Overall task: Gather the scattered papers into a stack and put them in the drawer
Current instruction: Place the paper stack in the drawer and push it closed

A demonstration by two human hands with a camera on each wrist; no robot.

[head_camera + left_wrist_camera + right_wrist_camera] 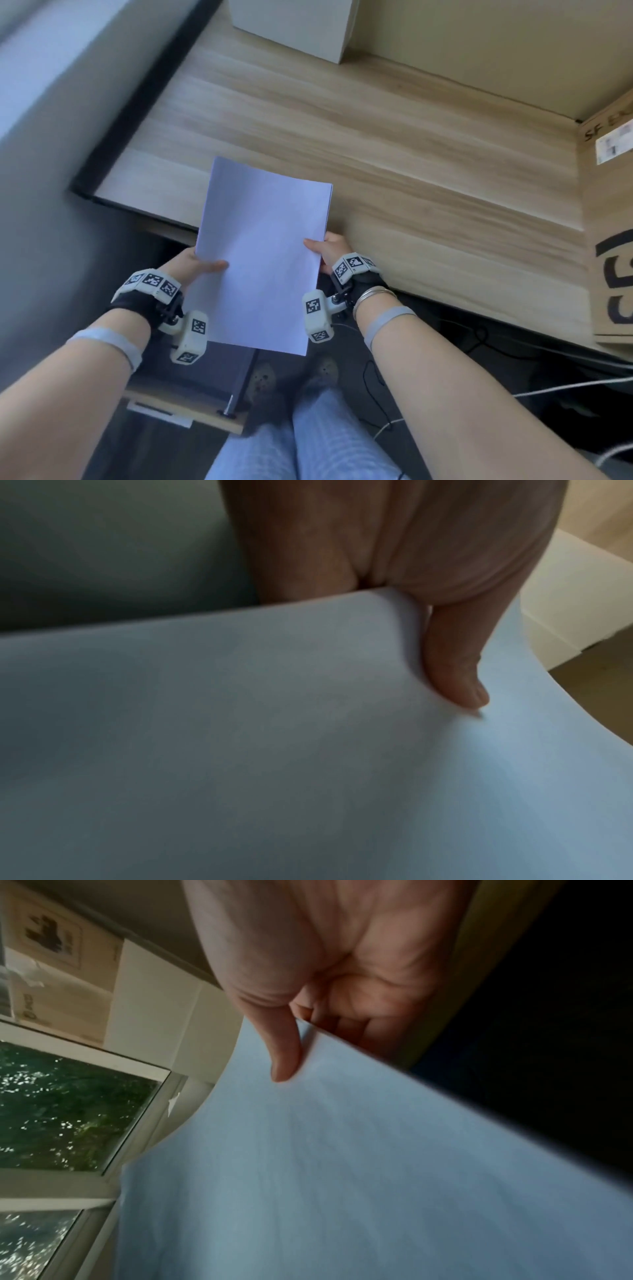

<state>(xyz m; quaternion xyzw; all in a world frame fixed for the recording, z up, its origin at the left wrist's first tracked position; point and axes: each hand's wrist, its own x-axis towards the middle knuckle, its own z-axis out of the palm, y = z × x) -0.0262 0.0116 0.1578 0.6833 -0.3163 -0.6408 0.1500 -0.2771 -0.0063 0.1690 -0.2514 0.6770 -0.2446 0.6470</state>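
A stack of white papers (pixel 263 253) is held in the air over the near edge of the wooden desk (pixel 411 154). My left hand (pixel 202 262) pinches the stack's left edge, thumb on top and fingers hidden beneath. My right hand (pixel 325 248) pinches the right edge the same way. In the left wrist view the thumb presses on the paper stack (pixel 274 750). The right wrist view shows the other thumb on the sheet stack (pixel 342 1177). A wooden drawer front (pixel 185 409) with a dark interior shows below the papers, near my knees.
A white box (pixel 301 24) stands at the back of the desk. A large cardboard box (pixel 609 222) fills the right side. Cables (pixel 479 342) run over the dark floor under the desk. A grey wall is at the left.
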